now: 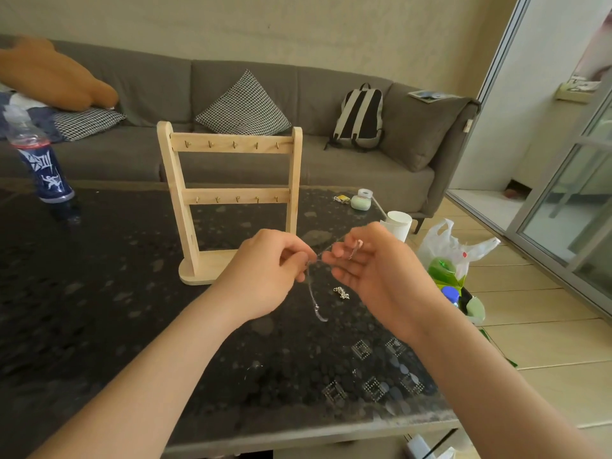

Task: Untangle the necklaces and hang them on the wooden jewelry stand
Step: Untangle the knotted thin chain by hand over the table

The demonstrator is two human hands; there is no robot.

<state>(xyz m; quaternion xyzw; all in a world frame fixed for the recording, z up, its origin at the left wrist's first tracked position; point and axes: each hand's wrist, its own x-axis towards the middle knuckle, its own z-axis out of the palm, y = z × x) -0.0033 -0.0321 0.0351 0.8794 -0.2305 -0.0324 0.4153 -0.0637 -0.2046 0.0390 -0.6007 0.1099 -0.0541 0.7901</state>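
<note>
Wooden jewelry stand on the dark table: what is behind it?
Behind the pale wooden jewelry stand stretches a grey fabric sofa, with a black-and-white checked cushion showing above the top rail. The stand's posts and two rails cover strips of the sofa seat.

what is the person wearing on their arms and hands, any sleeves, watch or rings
No sleeves show: the left arm and right arm are bare from the frame edge to the wrists. The left hand and right hand have no gloves, and there is no watch or bracelet. No ring that I can make out on the fingers.
</note>
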